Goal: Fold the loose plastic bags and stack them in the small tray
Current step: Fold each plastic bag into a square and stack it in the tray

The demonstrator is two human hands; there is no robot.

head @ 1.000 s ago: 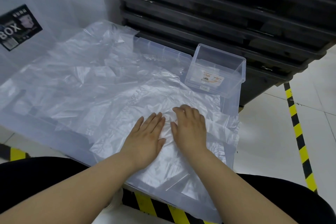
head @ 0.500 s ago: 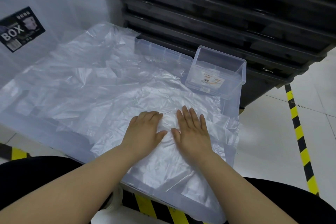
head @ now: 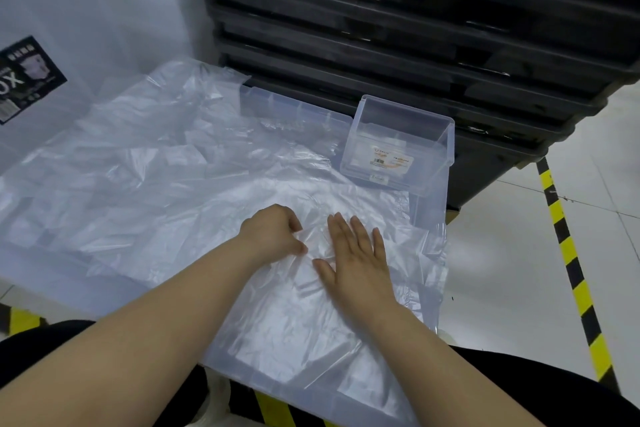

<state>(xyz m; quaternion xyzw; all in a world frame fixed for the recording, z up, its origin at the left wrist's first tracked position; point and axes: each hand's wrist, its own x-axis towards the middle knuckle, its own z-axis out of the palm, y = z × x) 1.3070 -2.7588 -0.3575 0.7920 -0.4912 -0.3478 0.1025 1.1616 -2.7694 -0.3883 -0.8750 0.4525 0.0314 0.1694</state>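
White floor tiles [head: 502, 270] lie under a clear lid [head: 52, 263] covered in loose plastic bags [head: 156, 184], with the small tray [head: 446, 149] standing at its far right corner. Just nearer than the tray the top bag [head: 294, 322] lies flat, its long axis running from the tray toward the person; the left hand [head: 273, 234] pinches a crease in it with curled fingers, and the right hand [head: 360, 260] presses it down, fingers spread. The tray's sticker [head: 391, 159] is too small to read; a black label [head: 27, 76] far left of the tray shows "OX".

clear plastic bags [head: 180, 177] spread crumpled | small tray [head: 398, 146] upright, empty
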